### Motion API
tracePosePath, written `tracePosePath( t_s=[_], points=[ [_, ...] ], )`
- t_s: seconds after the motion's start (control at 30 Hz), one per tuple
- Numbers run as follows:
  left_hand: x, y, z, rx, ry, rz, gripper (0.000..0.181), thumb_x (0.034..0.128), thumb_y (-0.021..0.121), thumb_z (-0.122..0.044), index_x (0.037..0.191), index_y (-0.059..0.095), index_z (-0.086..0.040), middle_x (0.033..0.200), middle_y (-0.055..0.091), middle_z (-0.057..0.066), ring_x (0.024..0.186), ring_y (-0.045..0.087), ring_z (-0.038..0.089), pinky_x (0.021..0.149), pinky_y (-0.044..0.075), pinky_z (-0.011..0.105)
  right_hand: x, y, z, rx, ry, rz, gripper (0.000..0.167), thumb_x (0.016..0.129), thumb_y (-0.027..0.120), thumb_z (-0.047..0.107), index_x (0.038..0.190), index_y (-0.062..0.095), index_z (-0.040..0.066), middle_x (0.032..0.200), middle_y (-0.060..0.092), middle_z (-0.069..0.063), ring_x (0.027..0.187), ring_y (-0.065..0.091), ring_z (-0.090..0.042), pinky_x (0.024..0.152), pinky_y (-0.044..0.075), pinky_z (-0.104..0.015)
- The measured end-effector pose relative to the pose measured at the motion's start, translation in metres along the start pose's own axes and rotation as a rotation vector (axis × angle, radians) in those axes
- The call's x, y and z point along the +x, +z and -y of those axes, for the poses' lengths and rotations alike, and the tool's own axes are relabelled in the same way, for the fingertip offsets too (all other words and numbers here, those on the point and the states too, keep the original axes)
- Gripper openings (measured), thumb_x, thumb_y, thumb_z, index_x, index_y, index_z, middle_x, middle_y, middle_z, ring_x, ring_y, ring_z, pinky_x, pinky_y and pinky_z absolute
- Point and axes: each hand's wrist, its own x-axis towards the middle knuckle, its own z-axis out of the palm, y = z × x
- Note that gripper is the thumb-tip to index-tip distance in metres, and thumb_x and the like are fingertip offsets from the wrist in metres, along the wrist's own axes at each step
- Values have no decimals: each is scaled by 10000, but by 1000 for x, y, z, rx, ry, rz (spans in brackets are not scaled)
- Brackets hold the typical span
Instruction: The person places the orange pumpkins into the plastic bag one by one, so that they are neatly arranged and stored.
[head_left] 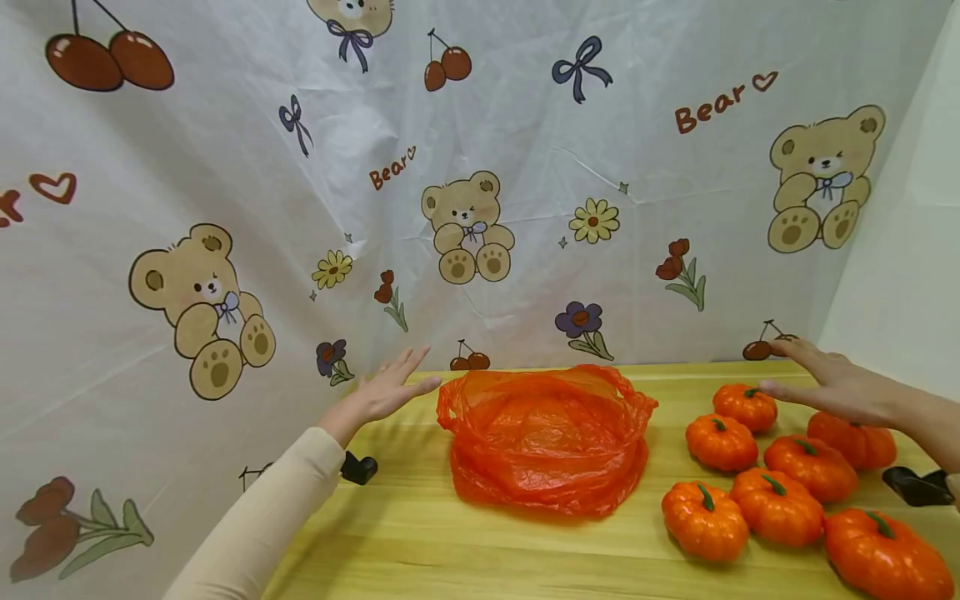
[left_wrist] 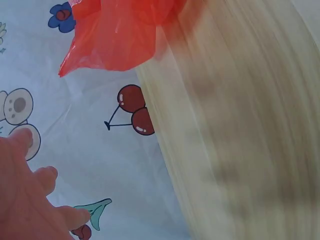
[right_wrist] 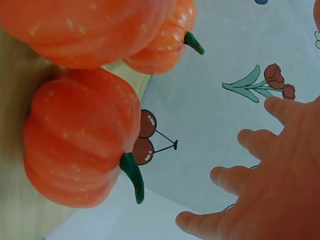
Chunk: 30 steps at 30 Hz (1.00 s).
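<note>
An orange-red plastic bag (head_left: 547,467) stands with its mouth spread wide on the wooden table; a corner of the bag (left_wrist: 115,40) shows in the left wrist view. Left of it my left hand (head_left: 386,390) hovers with fingers extended, holding nothing. My right hand (head_left: 847,385) is raised over the small orange pumpkins at the right, its fingers spread and apart from them. Closest beneath that hand are a pumpkin (head_left: 855,439) and another pumpkin (head_left: 745,407). In the right wrist view, a pumpkin (right_wrist: 82,137) with a green stem lies near the hand.
Several more pumpkins, such as one at the front (head_left: 705,521) and one in the right corner (head_left: 888,554), cover the table's right side. Behind the table (head_left: 480,558) hangs a white cloth (head_left: 517,133) printed with bears. A white wall (head_left: 900,250) stands at right.
</note>
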Motion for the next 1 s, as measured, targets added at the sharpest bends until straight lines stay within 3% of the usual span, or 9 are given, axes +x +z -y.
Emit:
tracePosePath(
  t_s=[0.2,0.37,0.5,0.6,0.73,1.0],
  points=[
    [2,9,2,-144,57,-12,841,957,429,-763,1647,94,-418,1747,11,95,1570,102,485,1197,109,791,-5,3,-1,-6,-2,-5,864,1039,528,467,1613,130,-42,1568,116,-486,1283,266,-759,909,243,-914],
    [5,15,2,-225,79,-27,820,944,472,-761,1634,172,-435,1748,66,60,1589,134,406,1217,171,748,-12,4,-3,-9,23,5,880,1043,524,468,1622,90,-32,1576,123,-471,1279,284,-745,917,259,-908],
    [6,18,0,-284,71,-46,813,922,517,-763,1612,177,-501,1737,158,2,1555,248,425,1198,245,739,-18,5,-5,7,15,16,857,1052,513,444,1621,84,-33,1568,134,-475,1265,300,-746,904,269,-908],
    [4,21,-3,-373,87,-56,809,934,569,-703,1614,183,-494,1719,233,32,1502,336,480,1163,321,734,-21,7,-8,6,16,14,852,1052,515,439,1616,93,-40,1549,162,-487,1246,317,-751,887,299,-903],
    [2,29,-4,-516,114,-68,789,960,635,-582,1626,249,-408,1674,334,107,1466,394,491,1148,379,699,-26,9,-11,0,29,-3,856,1045,541,441,1614,114,-35,1521,223,-493,1231,341,-740,869,332,-889],
    [8,46,-8,-773,111,-38,611,984,674,-436,1532,473,-256,1623,427,88,1447,452,421,1141,411,670,-43,6,2,-2,64,-56,847,1022,604,444,1619,179,19,1502,287,-476,1240,353,-690,859,348,-875]
  ],
)
